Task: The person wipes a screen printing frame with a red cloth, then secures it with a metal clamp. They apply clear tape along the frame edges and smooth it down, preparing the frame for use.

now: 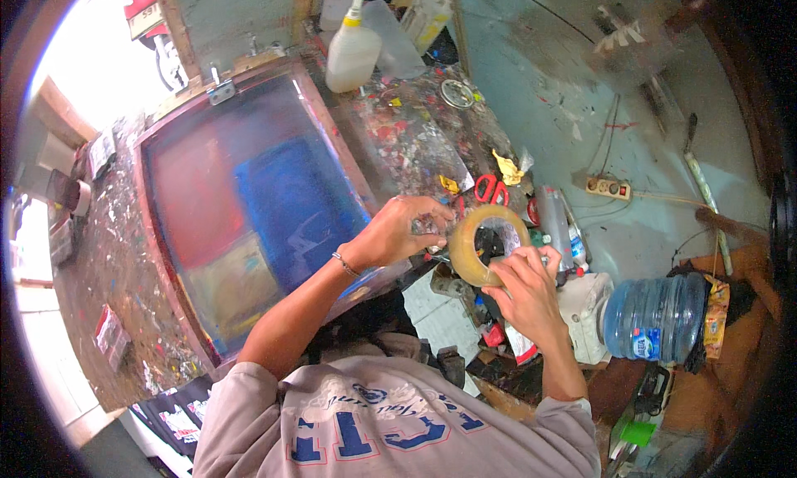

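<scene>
A thick roll of yellowish clear packing tape [465, 250] is held up in front of me, off the right edge of the bench. My right hand [529, 289] grips its lower right rim, with the thumb beneath and the fingers curled over. My left hand [403, 233] is beside the roll's left edge, its fingers curved and the thumb apart from them. The fingertips are close to the rim, and no held thing is plain between them. Below the left forearm, a wooden-framed printing screen [303, 204] with blue, red and tan patches lies on the bench.
Red-handled scissors [491, 190] and a crumpled yellow scrap [508, 168] lie on the paint-stained bench [398, 129]. At its back stands a whitish plastic bottle [354, 56]. To the right are a large blue water jug [656, 318] on its side and a power strip [608, 187].
</scene>
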### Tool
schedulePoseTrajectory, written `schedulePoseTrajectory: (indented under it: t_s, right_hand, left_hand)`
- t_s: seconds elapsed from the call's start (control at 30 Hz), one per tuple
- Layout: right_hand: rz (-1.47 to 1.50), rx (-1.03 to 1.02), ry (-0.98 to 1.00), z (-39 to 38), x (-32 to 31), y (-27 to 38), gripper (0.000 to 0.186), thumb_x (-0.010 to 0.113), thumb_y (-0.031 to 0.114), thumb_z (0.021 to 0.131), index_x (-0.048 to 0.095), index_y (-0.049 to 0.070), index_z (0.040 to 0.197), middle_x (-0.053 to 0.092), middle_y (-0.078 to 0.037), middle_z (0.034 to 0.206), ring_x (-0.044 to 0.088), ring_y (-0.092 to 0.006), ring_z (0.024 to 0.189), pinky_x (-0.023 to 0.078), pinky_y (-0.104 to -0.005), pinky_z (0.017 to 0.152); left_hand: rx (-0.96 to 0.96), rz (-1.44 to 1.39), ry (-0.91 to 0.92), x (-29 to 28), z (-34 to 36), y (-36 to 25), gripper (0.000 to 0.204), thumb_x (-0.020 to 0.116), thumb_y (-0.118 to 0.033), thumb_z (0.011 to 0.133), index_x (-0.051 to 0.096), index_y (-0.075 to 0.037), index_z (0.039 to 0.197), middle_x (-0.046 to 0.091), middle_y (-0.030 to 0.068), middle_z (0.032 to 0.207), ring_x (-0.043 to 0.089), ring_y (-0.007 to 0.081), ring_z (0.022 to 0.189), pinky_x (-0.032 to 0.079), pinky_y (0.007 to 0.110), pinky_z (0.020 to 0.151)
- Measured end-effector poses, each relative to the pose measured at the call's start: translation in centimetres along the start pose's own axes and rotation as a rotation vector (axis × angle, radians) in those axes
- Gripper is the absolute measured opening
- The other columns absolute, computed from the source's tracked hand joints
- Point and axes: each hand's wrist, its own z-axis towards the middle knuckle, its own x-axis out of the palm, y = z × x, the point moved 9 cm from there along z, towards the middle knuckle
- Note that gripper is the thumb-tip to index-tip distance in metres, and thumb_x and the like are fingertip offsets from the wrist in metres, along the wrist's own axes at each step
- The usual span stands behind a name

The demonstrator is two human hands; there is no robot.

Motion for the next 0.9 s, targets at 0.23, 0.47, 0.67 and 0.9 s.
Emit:
schedulePoseTrajectory:
  t_s: [0.23,0.47,0.67,0.9]
  right_hand:
    - [0.29,0.075,0.075,-1.1,2.8,1.8,0.04,0.083,0.025,0.077,0.069,0.0,0.105,0.065,-0.014,0.1,0.055,-0.0328,0.11,0.036,-0.0512,0.101]
    - [0.699,0.083,0.214,-1.1,7.6,6.8,0.069,0.089,0.035,0.071,0.06,-0.001,0.123,0.066,-0.022,0.112,0.062,-0.0391,0.109,0.051,-0.0459,0.094]
    - [0.786,-0.101,0.093,-2.1,9.9,11.7,0.085,0.09,0.035,0.072,0.049,0.0,0.139,0.067,-0.024,0.114,0.068,-0.0418,0.099,0.056,-0.0461,0.088]
    - [0.728,0.025,0.674,-5.7,17.5,8.6,0.087,0.084,0.048,0.075,0.049,0.01,0.145,0.072,-0.026,0.101,0.07,-0.0432,0.097,0.055,-0.0494,0.086]
  left_hand:
    - [0.055,-0.153,-0.121,-0.9,-5.3,-1.6,0.013,0.074,-0.01,0.088,0.072,0.002,0.094,0.07,0.013,0.089,0.068,0.022,0.085,0.054,0.037,0.076]
    - [-0.21,0.223,-0.352,-4.0,-14.0,-3.6,0.011,0.067,0.004,0.083,0.07,0.003,0.093,0.067,0.018,0.085,0.066,0.0362,0.082,0.052,0.043,0.073]
    - [-0.43,0.2,-0.535,-13.0,-22.4,-8.1,0.022,0.064,0.016,0.08,0.073,0.004,0.097,0.072,0.0103,0.088,0.066,0.0147,0.084,0.053,0.028,0.073]
    - [-0.595,0.73,-0.815,-31.0,-32.8,-20.6,0.016,0.067,-0.017,0.098,0.072,-0.002,0.095,0.064,-0.003,0.085,0.05,0.0059,0.074,0.041,0.024,0.068]
